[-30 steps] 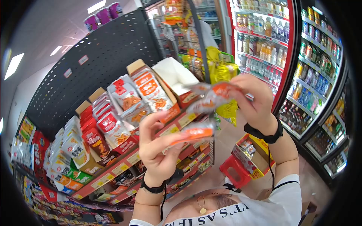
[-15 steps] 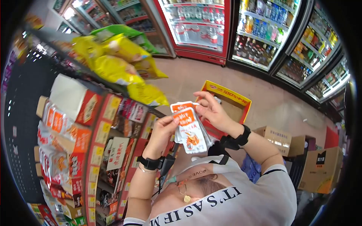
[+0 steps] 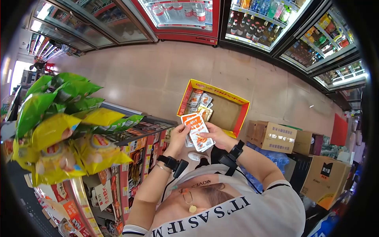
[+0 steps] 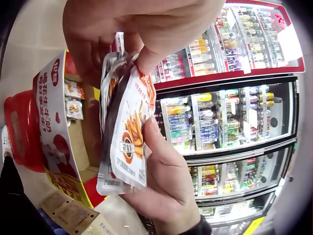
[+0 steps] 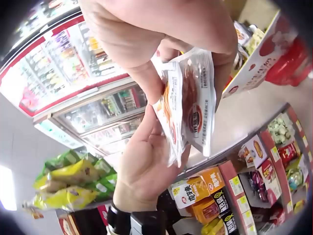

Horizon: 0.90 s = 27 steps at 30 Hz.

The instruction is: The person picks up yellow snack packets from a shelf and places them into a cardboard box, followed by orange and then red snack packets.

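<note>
Both hands hold a small stack of white and orange snack packets (image 3: 199, 132) in front of the body. The left hand (image 3: 178, 138) pinches the stack's left edge with thumb and fingers; the right hand (image 3: 219, 137) grips its right side. In the left wrist view the packets (image 4: 128, 129) stand nearly upright, several overlapping, with the right hand (image 4: 168, 181) around their lower side. The right wrist view shows the packets (image 5: 188, 105) edge-on, slightly fanned, and the left hand (image 5: 146, 169) on them. Just beyond the stack is a yellow and red box (image 3: 248, 112) with similar packets inside.
Yellow and green chip bags (image 3: 59, 138) hang at the left above the snack shelves (image 3: 128, 173). Drink coolers (image 3: 217, 23) line the far side across the tiled floor (image 3: 158, 63). Cardboard boxes (image 3: 325, 177) stand at the right.
The hands have come together from apart, bringing the packets into one stack before the body. The view has turned from the shelf toward the floor, and the box is now just beyond the hands.
</note>
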Each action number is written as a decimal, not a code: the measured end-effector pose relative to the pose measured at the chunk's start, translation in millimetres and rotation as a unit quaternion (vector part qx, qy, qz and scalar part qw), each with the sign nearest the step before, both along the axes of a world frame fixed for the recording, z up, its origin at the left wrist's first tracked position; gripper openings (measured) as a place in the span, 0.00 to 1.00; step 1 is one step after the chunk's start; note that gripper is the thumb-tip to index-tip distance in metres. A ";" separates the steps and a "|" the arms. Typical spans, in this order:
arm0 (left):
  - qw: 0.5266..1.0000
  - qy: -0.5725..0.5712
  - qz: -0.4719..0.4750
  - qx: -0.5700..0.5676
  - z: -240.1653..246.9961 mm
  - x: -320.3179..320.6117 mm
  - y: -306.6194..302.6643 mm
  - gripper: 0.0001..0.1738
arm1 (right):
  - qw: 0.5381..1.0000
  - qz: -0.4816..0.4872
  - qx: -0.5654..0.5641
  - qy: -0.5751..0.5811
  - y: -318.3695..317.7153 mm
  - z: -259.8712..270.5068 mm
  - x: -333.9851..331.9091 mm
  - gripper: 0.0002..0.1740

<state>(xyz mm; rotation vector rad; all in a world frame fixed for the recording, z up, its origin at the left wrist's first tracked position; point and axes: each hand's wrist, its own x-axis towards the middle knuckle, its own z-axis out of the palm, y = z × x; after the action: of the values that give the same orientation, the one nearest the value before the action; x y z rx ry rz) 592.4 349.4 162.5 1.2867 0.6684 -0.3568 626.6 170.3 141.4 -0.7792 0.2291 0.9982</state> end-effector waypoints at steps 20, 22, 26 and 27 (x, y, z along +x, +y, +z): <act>0.987 0.142 -0.074 0.026 -47.6 -11.0 25.9 0.20 | 0.907 -0.034 -0.410 -0.087 -59.0 -218.0 92.4 0.21; 0.982 0.163 -0.074 0.059 -48.1 -27.2 35.2 0.20 | 0.871 -0.061 -0.474 -0.116 -67.8 -263.9 90.9 0.18; 0.976 0.191 -0.044 0.091 -49.5 -59.9 48.6 0.19 | 0.861 -0.102 -0.482 -0.128 -63.4 -283.9 97.5 0.17; 0.978 0.185 -0.030 0.093 -50.1 -67.5 51.2 0.19 | 0.862 -0.099 -0.482 -0.125 -61.4 -286.2 98.6 0.17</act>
<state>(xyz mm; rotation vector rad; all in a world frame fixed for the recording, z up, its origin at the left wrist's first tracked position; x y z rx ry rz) 524.9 400.6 112.4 1.4363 0.9972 -0.6046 725.3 109.0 -144.9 -1.7476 0.5920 0.5270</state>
